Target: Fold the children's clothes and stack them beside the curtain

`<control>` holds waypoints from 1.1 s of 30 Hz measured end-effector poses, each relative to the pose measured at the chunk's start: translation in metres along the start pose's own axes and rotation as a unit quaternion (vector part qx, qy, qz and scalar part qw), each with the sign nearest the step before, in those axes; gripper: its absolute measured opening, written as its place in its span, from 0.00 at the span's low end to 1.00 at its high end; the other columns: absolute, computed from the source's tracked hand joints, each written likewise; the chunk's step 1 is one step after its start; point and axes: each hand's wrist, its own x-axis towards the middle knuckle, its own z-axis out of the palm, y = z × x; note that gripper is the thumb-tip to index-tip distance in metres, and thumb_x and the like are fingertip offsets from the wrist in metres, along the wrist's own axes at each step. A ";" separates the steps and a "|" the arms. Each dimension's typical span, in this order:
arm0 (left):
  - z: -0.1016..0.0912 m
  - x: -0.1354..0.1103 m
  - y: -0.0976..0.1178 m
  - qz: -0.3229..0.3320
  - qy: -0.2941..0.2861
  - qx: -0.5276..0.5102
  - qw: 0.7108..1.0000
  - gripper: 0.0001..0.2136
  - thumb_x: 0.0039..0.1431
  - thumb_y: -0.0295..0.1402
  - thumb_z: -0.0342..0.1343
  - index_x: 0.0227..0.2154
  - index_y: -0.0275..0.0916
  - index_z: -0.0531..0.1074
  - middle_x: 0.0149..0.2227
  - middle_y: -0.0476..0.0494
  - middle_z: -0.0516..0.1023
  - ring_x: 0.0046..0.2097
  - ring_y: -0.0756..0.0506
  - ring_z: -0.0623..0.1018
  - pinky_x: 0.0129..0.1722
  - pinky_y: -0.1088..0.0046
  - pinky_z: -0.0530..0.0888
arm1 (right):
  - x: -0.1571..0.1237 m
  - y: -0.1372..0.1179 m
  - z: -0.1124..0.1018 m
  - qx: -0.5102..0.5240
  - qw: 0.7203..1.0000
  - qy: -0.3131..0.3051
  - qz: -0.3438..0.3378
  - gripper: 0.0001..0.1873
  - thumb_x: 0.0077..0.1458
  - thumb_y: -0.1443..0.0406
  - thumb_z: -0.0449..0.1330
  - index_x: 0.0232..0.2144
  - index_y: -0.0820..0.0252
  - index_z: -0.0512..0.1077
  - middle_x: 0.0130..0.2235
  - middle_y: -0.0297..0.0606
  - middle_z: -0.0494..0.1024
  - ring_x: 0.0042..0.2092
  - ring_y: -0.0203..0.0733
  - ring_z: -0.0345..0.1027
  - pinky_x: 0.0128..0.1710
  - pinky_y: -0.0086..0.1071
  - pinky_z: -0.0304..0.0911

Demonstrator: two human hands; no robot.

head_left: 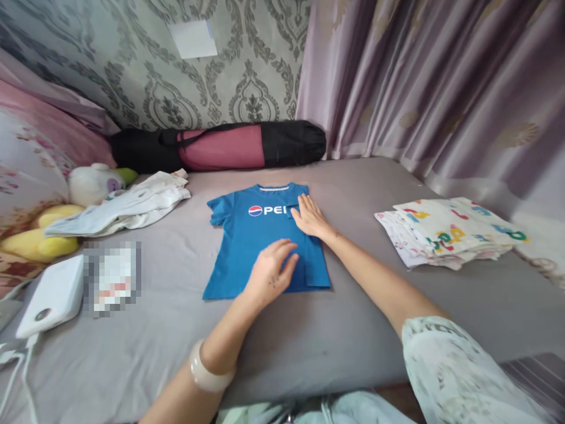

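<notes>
A blue T-shirt [247,247] with a round logo and white letters lies on the grey bed sheet [176,330], its neckline toward the wall. Its right side is folded inward over the front and covers part of the lettering. On that folded part, near the shoulder, my right hand [311,217] rests flat with fingers stretched out. Lower down, my left hand [271,271] is over the middle of the shirt, fingers loosely curved and apart, holding nothing. Whether the left hand touches the cloth I cannot tell.
A stack of folded printed cloths [450,232] lies at the right. White clothing [128,206], plush toys [48,235] and a white power bank [53,297] with cables are at the left. Along the wall runs a black and pink long bag [220,147]; curtains [397,76] hang behind.
</notes>
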 end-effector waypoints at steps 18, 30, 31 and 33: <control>-0.080 -0.018 -0.081 -0.382 0.006 0.251 0.889 0.18 0.62 0.39 0.46 0.47 0.32 0.70 0.48 0.28 0.75 0.53 0.35 0.73 0.47 0.64 0.70 | -0.128 -0.032 0.004 -0.007 0.996 -0.044 -0.075 0.40 0.63 0.47 0.34 0.67 0.68 0.43 0.69 0.44 0.38 0.69 0.44 0.27 0.67 0.42 0.31; -0.092 -0.019 -0.083 -0.434 -0.084 0.141 0.886 0.15 0.59 0.44 0.48 0.33 0.37 0.72 0.38 0.34 0.80 0.43 0.39 0.79 0.33 0.72 0.69 | 0.030 -0.008 -0.253 0.257 0.949 0.169 0.072 0.37 0.65 0.61 0.22 0.62 0.74 0.56 0.59 0.63 0.62 0.55 0.55 0.65 0.42 0.36 0.64; -0.093 -0.019 -0.082 -0.432 -0.085 0.135 0.888 0.15 0.59 0.44 0.49 0.32 0.37 0.72 0.38 0.35 0.80 0.42 0.39 0.79 0.33 0.72 0.69 | 0.042 -0.010 -0.261 0.315 0.927 0.183 0.087 0.36 0.65 0.62 0.24 0.61 0.73 0.59 0.59 0.62 0.63 0.54 0.55 0.65 0.41 0.36 0.64; -0.095 -0.019 -0.080 -0.432 -0.085 0.122 0.890 0.15 0.59 0.44 0.49 0.32 0.37 0.73 0.37 0.35 0.80 0.42 0.40 0.79 0.34 0.72 0.68 | 0.057 -0.025 -0.249 0.353 0.914 0.173 0.102 0.33 0.66 0.63 0.29 0.56 0.70 0.67 0.57 0.61 0.66 0.52 0.56 0.68 0.40 0.37 0.66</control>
